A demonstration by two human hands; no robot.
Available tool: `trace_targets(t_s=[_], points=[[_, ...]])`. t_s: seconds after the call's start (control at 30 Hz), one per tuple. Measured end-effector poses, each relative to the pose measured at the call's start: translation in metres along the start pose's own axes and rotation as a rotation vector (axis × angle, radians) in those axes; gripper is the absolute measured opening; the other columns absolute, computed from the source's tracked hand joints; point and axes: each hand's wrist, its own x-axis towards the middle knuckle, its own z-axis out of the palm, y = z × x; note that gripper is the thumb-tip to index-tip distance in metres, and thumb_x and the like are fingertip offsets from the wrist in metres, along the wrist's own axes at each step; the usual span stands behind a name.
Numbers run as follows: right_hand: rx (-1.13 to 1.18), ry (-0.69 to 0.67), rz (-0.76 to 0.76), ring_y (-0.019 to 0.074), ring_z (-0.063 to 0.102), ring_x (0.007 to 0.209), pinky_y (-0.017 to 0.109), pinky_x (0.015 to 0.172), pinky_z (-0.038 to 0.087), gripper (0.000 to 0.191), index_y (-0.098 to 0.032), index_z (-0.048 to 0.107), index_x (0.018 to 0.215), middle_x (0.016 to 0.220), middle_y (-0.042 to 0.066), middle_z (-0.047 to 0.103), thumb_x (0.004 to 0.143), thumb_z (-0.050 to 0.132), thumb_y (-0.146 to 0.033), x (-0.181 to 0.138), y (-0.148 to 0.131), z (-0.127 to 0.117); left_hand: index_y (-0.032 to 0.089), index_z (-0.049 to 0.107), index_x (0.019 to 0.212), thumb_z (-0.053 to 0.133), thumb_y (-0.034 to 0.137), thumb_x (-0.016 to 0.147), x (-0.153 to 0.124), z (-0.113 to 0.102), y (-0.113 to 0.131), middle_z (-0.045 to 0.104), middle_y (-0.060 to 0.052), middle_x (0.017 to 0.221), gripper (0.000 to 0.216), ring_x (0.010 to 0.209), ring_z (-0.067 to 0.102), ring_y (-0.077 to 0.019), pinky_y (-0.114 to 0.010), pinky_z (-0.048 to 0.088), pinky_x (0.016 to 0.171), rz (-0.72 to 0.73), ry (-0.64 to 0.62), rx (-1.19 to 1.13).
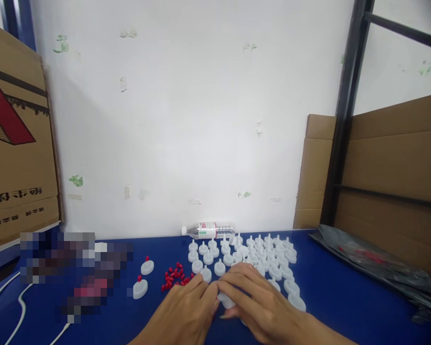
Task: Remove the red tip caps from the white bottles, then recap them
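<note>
Both my hands meet at the front middle of the blue table. My right hand (260, 302) is closed around a white nozzle cap (227, 301), partly hidden by the fingers. Pressed against its spout side, the pinched fingers of my left hand (188, 306) hide what they grip; a trace of red shows there. Just beyond lie many loose white nozzle caps (220, 268), mostly spout up. A scatter of small red tip caps (175, 276) lies beyond my left hand. Farther left are two white nozzle caps with red tips, one nearer (140, 289) and one farther (147, 267).
A clear plastic bottle (208, 230) lies against the white wall. At the right is a dark plastic bag (377, 263) with red showing inside. A cardboard box (17, 158), white cables (21, 306) and a blurred-out patch (93, 287) are on the left.
</note>
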Motion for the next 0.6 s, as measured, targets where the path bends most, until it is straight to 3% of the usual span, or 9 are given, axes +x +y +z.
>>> trace_targets(t_s=[0.17, 0.3, 0.5, 0.6], points=[[0.047, 0.050, -0.030, 0.0250, 0.064, 0.104, 0.041, 0.091, 0.056, 0.041, -0.011, 0.048, 0.140, 0.111, 0.016, 0.071, 0.100, 0.054, -0.013, 0.0014, -0.0001, -0.0011, 0.023, 0.045, 0.088, 0.033, 0.011, 0.096, -0.0021, 0.0095, 0.0016, 0.064, -0.003, 0.073, 0.019, 0.064, 0.061, -0.0199, -0.029, 0.039, 0.051, -0.009, 0.066, -0.018], [0.013, 0.124, -0.056, 0.0247, 0.068, 0.097, 0.041, 0.084, 0.058, 0.048, -0.011, 0.043, 0.147, 0.105, 0.014, 0.074, 0.101, 0.054, -0.016, 0.0023, -0.0034, -0.0008, 0.022, 0.049, 0.089, 0.023, 0.020, 0.104, -0.0029, 0.0101, -0.0014, 0.064, -0.004, 0.070, 0.030, 0.058, 0.061, -0.0190, -0.029, 0.039, 0.050, 0.011, 0.030, -0.051], [0.002, 0.121, -0.035, 0.0229, 0.070, 0.095, 0.040, 0.086, 0.059, 0.065, -0.011, 0.021, 0.159, 0.100, 0.012, 0.076, 0.103, 0.052, -0.021, -0.0002, -0.0053, 0.0028, 0.021, 0.051, 0.083, 0.021, 0.022, 0.105, -0.0048, 0.0117, -0.0031, 0.066, -0.005, 0.067, 0.037, 0.050, 0.059, -0.0177, -0.031, 0.038, 0.049, 0.036, 0.022, -0.064], [0.029, 0.124, -0.029, 0.0225, 0.069, 0.093, 0.040, 0.085, 0.059, 0.061, -0.014, 0.023, 0.158, 0.097, 0.011, 0.075, 0.104, 0.050, -0.022, -0.0004, -0.0051, 0.0059, 0.021, 0.053, 0.084, 0.022, 0.024, 0.105, -0.0054, 0.0120, -0.0031, 0.067, -0.005, 0.069, 0.038, 0.052, 0.061, -0.0189, -0.032, 0.040, 0.051, 0.008, -0.040, -0.151]])
